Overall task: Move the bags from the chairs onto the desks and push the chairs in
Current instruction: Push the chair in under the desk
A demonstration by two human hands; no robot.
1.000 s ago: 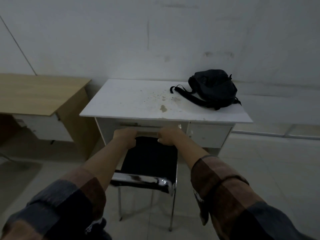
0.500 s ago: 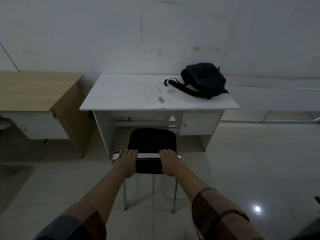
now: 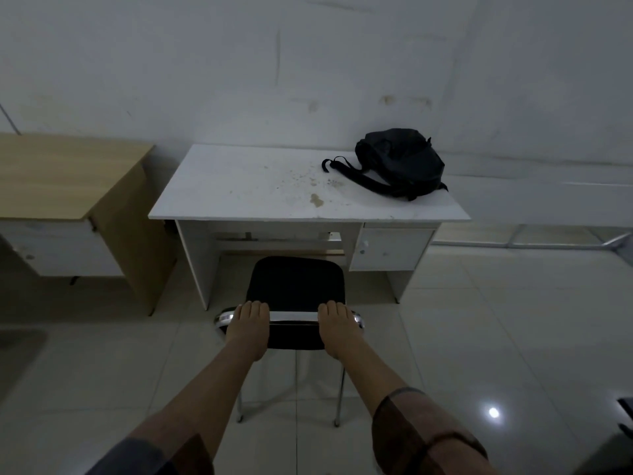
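Note:
A black backpack (image 3: pixel 400 162) lies on the right back corner of the white desk (image 3: pixel 239 186), its strap trailing left. A black chair (image 3: pixel 296 286) with a chrome frame stands in front of the desk's knee gap, its seat bare. My left hand (image 3: pixel 247 325) grips the left end of the chair's chrome backrest bar. My right hand (image 3: pixel 337 327) grips the right end. The seat's front edge reaches the desk's front line.
A wooden desk (image 3: pixel 58 176) stands to the left of the white one, close beside it. A white wall runs behind both. Pale glossy floor tiles (image 3: pixel 496 337) spread to the right, with a low metal frame (image 3: pixel 565 241) along the wall.
A second ago my hands were at the desk's front edge above the seat. They have come back onto the backrest bar, and my view has pulled away from the desk.

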